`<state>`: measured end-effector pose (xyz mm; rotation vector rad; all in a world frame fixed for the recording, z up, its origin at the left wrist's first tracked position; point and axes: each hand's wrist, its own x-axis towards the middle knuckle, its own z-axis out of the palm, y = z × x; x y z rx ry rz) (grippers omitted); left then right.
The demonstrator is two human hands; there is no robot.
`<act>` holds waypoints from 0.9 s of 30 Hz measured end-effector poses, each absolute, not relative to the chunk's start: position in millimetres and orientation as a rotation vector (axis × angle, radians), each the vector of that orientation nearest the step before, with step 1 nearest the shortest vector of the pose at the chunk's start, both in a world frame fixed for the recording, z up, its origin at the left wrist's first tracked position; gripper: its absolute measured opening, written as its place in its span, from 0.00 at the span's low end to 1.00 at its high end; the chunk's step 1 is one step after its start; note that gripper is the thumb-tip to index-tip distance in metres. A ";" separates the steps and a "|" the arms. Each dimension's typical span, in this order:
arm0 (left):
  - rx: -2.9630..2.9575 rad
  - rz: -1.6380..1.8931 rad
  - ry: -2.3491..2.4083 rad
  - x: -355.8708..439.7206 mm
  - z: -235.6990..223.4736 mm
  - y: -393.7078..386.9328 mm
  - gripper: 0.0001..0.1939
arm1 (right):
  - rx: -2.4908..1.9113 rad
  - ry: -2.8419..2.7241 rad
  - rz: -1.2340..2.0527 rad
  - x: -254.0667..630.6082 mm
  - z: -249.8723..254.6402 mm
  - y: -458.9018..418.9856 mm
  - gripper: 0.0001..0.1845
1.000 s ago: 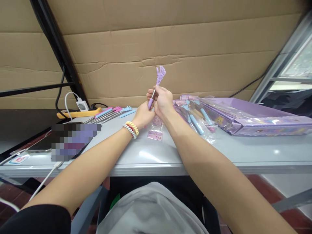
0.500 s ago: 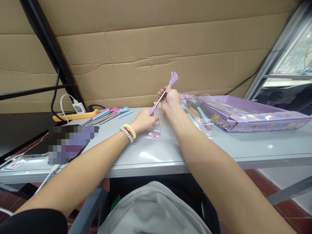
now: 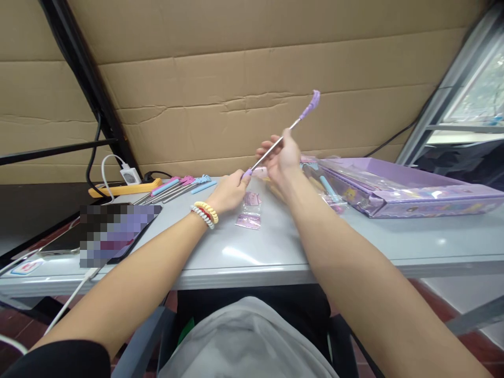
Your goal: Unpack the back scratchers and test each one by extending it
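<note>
One purple back scratcher is held up at a slant, left of the purple box, its claw head leaning toward the box's side. The likeliest trouble, I'd judge, is the steel rod slipping or twisting in the right hand, since that hold looks light; a swing could then knock the head against the cardboard wall behind the box, or a drop could land it among the bagged scratchers just left of the box. A hard tug might also strain the rod where it meets the handle. As for the grip, the left hand, farther from the box, is clamped round the handle. The right hand, nearer the box, has its thumb across the rod, short of the head, the other fingers parted behind; whether they pinch it I cannot tell. Clear wrapping with pink labels lies left of the box, apart from the scratcher, and loose scratchers lie farther left of the box
</note>
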<state>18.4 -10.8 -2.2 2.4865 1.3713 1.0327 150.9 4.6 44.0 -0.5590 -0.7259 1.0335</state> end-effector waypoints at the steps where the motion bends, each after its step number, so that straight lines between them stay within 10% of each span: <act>1: 2.491 1.053 1.400 16.0 -2.7 -7.6 0.17 | -0.571 -0.794 1.105 138.6 40.6 3.2 0.20; 27: 2.181 0.894 0.744 14.6 -2.4 -5.9 0.19 | -0.594 -0.704 1.126 122.4 40.1 -6.9 0.23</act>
